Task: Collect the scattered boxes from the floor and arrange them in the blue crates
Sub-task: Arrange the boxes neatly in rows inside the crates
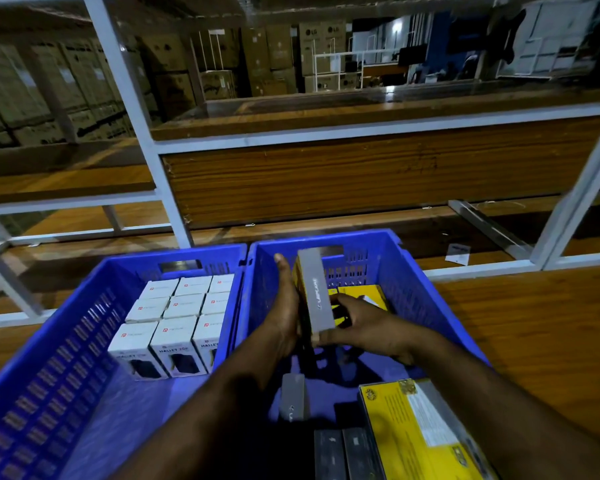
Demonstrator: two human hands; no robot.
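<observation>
Two blue crates stand side by side on the wooden floor. The left crate (66, 327) holds several white boxes (174, 317) packed upright in rows. Over the right crate (409, 271), both my hands hold a stack of boxes on edge, with a grey box (315, 292) facing me. My left hand (284, 310) presses flat against the stack's left side. My right hand (357, 323) grips its right side and lower end. Yellow boxes (364, 292) lie in the crate behind the stack. A small grey box (292, 396) lies lower in the same crate.
A large yellow box (416, 434) and dark boxes (343, 455) sit at the near right. A white metal shelf frame (167, 188) with wooden boards stands right behind the crates. A white card (458, 254) lies on the floor. Stacked cardboard cartons (257, 60) fill the background.
</observation>
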